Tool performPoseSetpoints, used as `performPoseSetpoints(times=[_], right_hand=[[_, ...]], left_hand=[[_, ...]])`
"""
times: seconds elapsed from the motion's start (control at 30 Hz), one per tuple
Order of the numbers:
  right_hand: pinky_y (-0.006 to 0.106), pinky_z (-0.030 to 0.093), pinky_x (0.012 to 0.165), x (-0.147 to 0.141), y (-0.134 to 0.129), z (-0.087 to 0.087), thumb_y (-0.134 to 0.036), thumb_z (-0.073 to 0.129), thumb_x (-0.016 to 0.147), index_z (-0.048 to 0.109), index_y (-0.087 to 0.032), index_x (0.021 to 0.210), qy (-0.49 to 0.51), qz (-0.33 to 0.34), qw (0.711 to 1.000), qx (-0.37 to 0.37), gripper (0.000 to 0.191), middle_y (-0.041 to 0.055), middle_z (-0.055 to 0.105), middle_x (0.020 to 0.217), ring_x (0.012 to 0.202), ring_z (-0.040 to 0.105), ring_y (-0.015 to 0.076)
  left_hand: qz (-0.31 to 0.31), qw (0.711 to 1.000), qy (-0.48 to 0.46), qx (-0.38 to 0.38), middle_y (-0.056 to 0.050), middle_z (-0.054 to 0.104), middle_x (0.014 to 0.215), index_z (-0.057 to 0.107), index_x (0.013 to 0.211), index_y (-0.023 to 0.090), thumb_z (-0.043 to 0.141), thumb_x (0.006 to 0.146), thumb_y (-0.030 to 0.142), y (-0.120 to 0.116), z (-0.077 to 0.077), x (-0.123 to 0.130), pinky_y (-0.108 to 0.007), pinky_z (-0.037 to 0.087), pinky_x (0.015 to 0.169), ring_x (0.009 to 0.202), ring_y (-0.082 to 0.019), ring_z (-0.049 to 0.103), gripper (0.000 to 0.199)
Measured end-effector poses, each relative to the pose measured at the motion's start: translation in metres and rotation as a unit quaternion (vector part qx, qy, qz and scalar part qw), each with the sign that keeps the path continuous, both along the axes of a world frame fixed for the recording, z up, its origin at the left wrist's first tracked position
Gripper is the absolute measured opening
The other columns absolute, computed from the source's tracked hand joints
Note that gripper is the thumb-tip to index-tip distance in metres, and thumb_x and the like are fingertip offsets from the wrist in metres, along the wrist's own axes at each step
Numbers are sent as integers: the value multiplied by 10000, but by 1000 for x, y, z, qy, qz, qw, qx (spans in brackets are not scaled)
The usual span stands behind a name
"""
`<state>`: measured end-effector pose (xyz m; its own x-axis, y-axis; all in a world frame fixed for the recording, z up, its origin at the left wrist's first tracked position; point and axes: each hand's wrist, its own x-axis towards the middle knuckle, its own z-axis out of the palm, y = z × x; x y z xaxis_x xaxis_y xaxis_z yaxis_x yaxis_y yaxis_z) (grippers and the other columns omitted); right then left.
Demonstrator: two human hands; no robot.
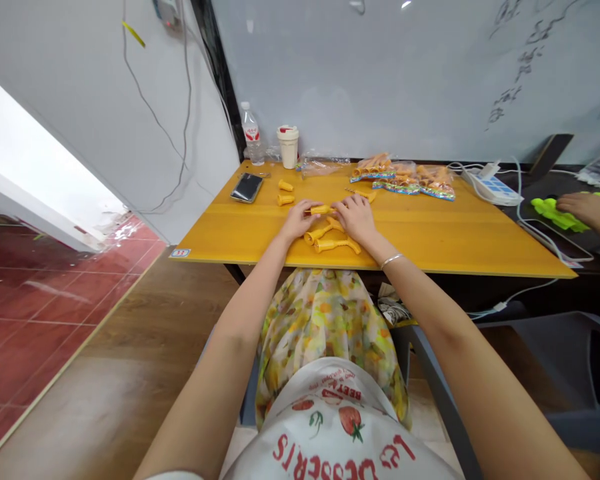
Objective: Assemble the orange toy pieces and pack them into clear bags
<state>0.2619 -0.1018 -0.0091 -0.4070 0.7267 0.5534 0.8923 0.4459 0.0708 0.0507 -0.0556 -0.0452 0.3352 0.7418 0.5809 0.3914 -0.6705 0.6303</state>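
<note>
Shirt (330, 440) nearest; beyond, a yellow counter (440, 230) before a whiteboard (380, 73), red tiles (55, 300) at left. With both arms (235, 333) extended, palms down: pinching a yellow piece (321, 209) left of the counter's middle with nearly closed left fingers (306, 205); touching its other end with bent right fingers (343, 209), cannot tell if gripping.

Yellow pieces (337, 246) lie at the near middle of an orange-yellow tabletop (455, 237). Packets (401, 181) on the far side, right of middle, show orange contents and blue lower edges. At far left, the cup (289, 148) is cream with a dark red mark. At right is a lime-green thing (555, 212). The near skirt (330, 317) is blotched yellow, green and cream; left floor tiles (35, 320) are red with pale lines.
</note>
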Motion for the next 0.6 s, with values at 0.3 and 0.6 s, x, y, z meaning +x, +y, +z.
performPoseSetpoints(times=[0.3,0.6], right_hand=[[389,487,853,-20,8,15,-320,562,905,551,-196,1295,189,79,953,-222,409,93,717,1018,919,645,244],[383,537,702,-4,4,21,-462,616,863,545,-177,1273,406,97,845,-335,504,56,706,795,700,654,214]], left_hand=[[24,998,53,28,-78,729,1027,746,1073,190,685,859,329,-7,7,-3,-322,488,907,927,-193,653,263],[-1,1000,-20,1,-96,751,1015,745,993,150,723,820,339,-10,12,-3,-332,493,921,950,-207,678,257]])
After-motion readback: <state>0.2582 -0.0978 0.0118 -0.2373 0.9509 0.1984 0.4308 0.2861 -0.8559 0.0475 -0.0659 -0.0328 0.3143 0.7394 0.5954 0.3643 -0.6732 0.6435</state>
